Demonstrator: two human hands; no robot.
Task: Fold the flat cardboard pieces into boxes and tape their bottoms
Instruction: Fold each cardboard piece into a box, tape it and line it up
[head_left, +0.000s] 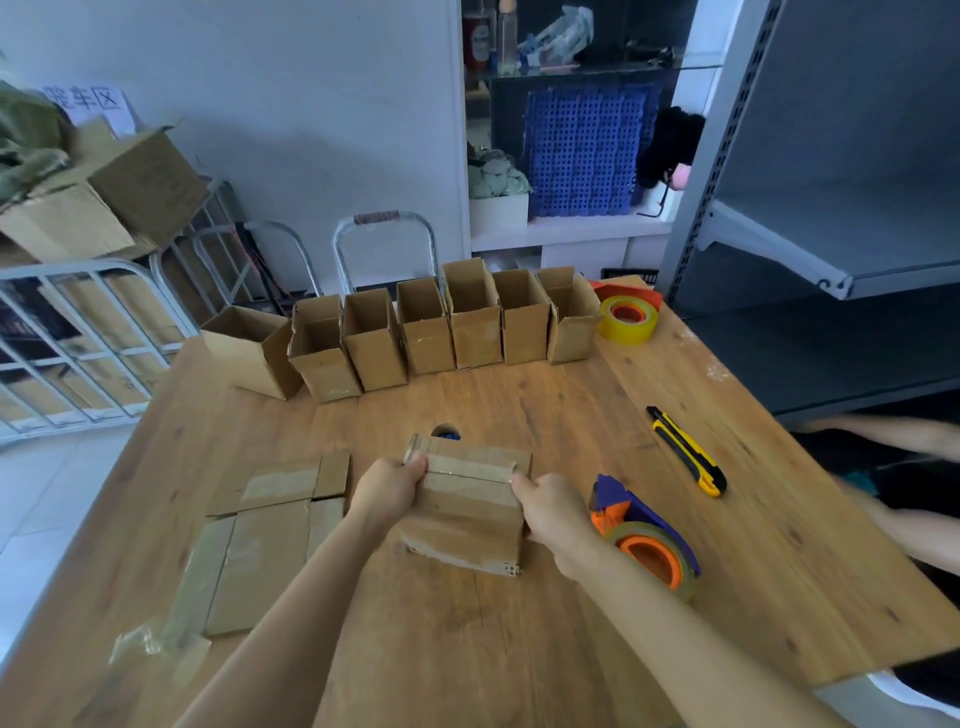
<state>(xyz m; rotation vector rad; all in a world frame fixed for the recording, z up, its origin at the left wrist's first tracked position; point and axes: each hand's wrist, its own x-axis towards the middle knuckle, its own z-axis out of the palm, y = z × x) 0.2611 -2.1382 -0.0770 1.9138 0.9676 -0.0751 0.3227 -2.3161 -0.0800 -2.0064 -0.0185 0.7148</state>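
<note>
Head view, first voice: Where is the box (467, 519), and who has it?

Second voice: In the middle of the table (519, 405), right in front of the person, tipped so its closed bottom faces up and away. The left hand (389, 488) clutches the upper left corner, fingers curled round the edge. The right hand (550, 512) grasps the right side, thumb at the end of the tape strip (467, 475) along the seam.

First voice: So what could go wrong?

Second voice: The strip looks rucked near its right end. If it is not pressed flat, it may lift and let the flaps spring apart. Squeezing the thin walls from 2 sides could also buckle them.

First voice: And around it?

Second voice: The tape dispenser (644, 540) lies just beside the right wrist, so a careless pull back could knock it or graze its blade. The utility knife (685, 452) lies farther right, near another person's blurred arms (883, 431). The flat cardboard pieces (270, 519) on the left trail a loose tape scrap (156, 649) that could snag a forearm. Setting this box among the 7 finished boxes (423, 332) at the far edge could topple 1.
</note>
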